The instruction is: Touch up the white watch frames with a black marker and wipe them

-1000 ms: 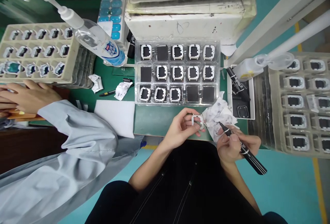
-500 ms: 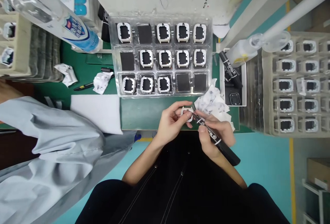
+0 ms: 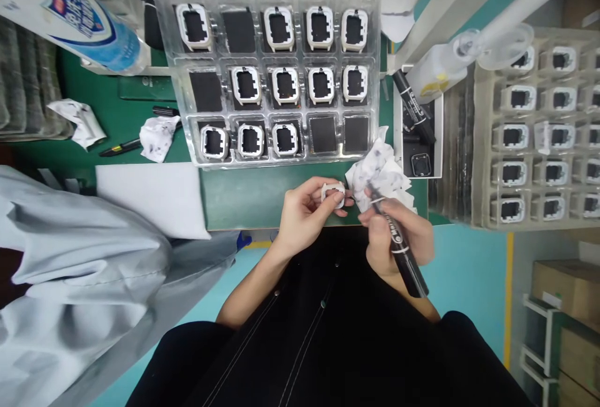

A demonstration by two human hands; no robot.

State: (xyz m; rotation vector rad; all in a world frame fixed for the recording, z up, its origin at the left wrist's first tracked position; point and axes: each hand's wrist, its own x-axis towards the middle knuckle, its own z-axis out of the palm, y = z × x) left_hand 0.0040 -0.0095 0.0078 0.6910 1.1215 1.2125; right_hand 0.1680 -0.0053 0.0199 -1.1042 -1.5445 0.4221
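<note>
Head view: the white frame sits low in the middle of the frame, over the near edge of the counter.
White frame: small, rounded-square, with a dark opening; held above the green surface, not resting on it.
Left hand: fingertips pinched on the white frame from its left and lower sides, wrist hanging past the counter's near edge.
Right hand: closed around a black marker, just right of the left hand; the two hands are close but apart.
Black marker: slants from the lower right up toward the white frame; its tip lies just beside the frame, and contact cannot be told.
Crumpled tissue: ink-stained, lying right behind the marker tip, against the near right corner of the clear tray.
Clear tray: three rows of compartments, most holding similar frames; its near edge runs just above the hands.
Open room: a strip of green counter shows between the tray's near edge and the hands, widening to the left.
White sheet: flat at the left end of that strip, reaching the counter's near edge.
Grey sleeve: another person's, filling the lower left, overlapping the sheet's corner.
Small white box: right of the clear tray, holding more markers.
Beige tray: far right, full of frames, its near edge level with the hands.
</note>
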